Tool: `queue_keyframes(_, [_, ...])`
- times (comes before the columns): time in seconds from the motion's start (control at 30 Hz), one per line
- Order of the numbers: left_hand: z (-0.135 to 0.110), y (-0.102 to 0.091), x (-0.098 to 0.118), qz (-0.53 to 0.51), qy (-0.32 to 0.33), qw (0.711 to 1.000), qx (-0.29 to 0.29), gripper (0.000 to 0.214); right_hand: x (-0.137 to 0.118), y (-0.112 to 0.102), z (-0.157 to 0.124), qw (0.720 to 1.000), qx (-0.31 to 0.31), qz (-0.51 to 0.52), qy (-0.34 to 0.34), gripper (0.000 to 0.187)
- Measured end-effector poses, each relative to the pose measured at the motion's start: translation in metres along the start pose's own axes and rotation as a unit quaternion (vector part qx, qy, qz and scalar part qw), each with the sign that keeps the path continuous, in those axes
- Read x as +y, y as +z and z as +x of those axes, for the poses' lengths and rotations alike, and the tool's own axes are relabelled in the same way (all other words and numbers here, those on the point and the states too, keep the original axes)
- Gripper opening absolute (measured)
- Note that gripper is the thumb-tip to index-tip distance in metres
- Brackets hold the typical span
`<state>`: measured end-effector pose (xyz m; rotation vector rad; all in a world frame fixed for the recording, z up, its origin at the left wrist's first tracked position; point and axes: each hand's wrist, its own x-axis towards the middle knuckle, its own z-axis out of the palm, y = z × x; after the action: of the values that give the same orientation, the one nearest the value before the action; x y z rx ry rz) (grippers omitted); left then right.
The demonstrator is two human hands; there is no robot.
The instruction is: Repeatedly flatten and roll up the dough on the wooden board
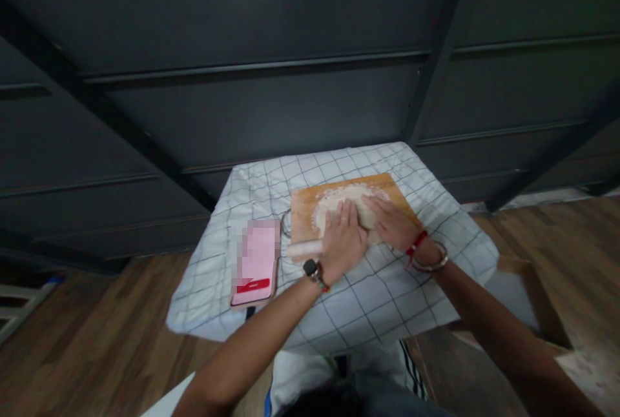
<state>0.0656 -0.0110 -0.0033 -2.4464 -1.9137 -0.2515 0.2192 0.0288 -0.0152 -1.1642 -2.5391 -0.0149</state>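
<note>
A wooden cutting board (303,207) lies on a small table covered with a white checked cloth (368,288). Pale dough (334,201) dusted with flour is spread on the board. A light rolling pin (304,249) lies across the board's near edge, with only its left end showing. My left hand (341,239) rests flat on the pin, fingers stretched forward over the dough, a watch on the wrist. My right hand (393,223) lies flat beside it, fingers extended on the dough, with a red thread and a bangle at the wrist.
A phone with a pink screen (256,262) lies on the cloth left of the board. A dark panelled wall with metal braces (290,81) stands right behind the table. Wooden floor (97,339) surrounds it, and a pale step (523,288) is at the right.
</note>
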Motion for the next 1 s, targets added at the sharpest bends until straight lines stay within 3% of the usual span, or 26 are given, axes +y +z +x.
queue_keyframes(0.2, [-0.007, 0.001, 0.003, 0.014, -0.020, 1.000, 0.008, 0.054, 0.004, 0.001, 0.003, 1.000, -0.005, -0.006, 0.016, 0.045])
queue_keyframes(0.37, [-0.004, 0.002, 0.001, -0.013, 0.000, 1.000, 0.003, 0.054, 0.013, 0.003, 0.009, 1.000, -0.005, -0.009, 0.019, 0.037])
queue_keyframes(0.5, [0.015, -0.004, -0.020, -0.075, 0.004, 0.995, -0.058, 0.054, 0.016, 0.007, 0.019, 0.999, 0.000, -0.010, 0.032, 0.040])
queue_keyframes(0.6, [0.017, -0.013, -0.046, -0.073, 0.038, 0.996, -0.043, 0.052, 0.015, 0.003, 0.021, 0.999, 0.024, -0.009, 0.031, 0.041])
queue_keyframes(0.73, [0.000, -0.012, -0.083, -0.029, 0.024, 0.999, -0.012, 0.049, 0.003, -0.013, -0.004, 0.995, 0.074, -0.008, -0.063, 0.036])
queue_keyframes(0.83, [-0.007, -0.002, -0.099, -0.034, 0.011, 0.999, -0.014, 0.047, -0.009, -0.018, -0.034, 0.989, 0.047, -0.048, -0.131, 0.031])
queue_keyframes(1.0, [-0.005, 0.011, -0.103, -0.057, 0.012, 0.998, 0.005, 0.046, -0.018, -0.006, -0.056, 0.985, 0.004, -0.119, -0.127, 0.027])
